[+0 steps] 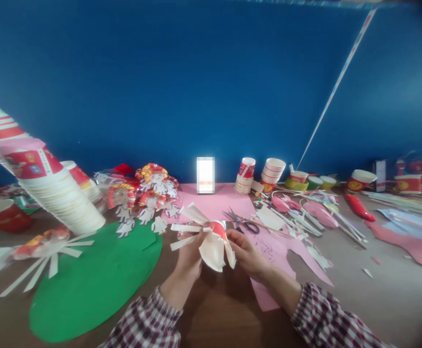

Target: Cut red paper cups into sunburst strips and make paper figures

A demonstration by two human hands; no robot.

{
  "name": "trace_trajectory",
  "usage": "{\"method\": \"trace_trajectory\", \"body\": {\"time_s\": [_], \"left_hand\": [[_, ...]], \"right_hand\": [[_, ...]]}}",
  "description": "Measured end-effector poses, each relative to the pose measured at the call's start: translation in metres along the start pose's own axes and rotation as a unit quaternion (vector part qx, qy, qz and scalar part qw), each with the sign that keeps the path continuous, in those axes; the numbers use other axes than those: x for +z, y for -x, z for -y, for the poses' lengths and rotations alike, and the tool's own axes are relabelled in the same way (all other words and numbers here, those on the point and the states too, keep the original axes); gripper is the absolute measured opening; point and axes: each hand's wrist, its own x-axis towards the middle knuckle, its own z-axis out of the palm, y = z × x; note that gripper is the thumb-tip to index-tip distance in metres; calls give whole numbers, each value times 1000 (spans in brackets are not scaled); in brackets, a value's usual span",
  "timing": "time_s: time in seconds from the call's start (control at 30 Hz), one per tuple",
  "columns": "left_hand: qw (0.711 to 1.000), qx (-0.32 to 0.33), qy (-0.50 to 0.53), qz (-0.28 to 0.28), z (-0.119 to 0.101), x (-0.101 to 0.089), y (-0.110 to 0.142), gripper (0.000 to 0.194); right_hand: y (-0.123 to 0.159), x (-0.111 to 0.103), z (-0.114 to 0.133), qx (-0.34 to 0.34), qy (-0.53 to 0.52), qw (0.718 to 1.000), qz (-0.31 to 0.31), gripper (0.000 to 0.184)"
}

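Your two hands were up over the near middle of the tabletop [211, 314], with one slit paper cup [213, 252] between them. The cup sat right of your left hand [190, 253] and left of your right hand [246, 252], touching both. Left hand: curled around the cup's left side, gripping it; some of the fingers were hidden. Right hand: thumb and fingertips pinching the cup's right side by a cut flap. The cup's red-printed part was uppermost; broad pale flaps hung below it, and narrow white strips fanned out on your left.

Just beyond your right hand lay scissors [240, 221], partly open, near a pink sheet [196, 198] that reached toward the back edge. Another pink sheet [272, 285], with writing on it, ran beneath your right forearm. A green paper sheet [102, 282] covered much of the left near part; a strip-cut cup [49, 248] lay over its left edge. Paper figures [147, 214] clustered past its far edge. At far left leaned a tall stack of paper cups [64, 200]; two shorter stacks [274, 170] stood by the back edge, right of centre.
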Motion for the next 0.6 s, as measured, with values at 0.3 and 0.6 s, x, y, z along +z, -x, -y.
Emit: {"method": "trace_trajectory", "body": {"time_s": [0.3, 0.6], "left_hand": [[984, 51, -145, 86, -1, 4, 14, 32], [919, 135, -295, 225, -10, -8, 0, 39]], "right_hand": [[-2, -7, 11, 1, -62, 998, -23, 34], [-10, -35, 7, -44, -48, 995, -78, 27]]}}
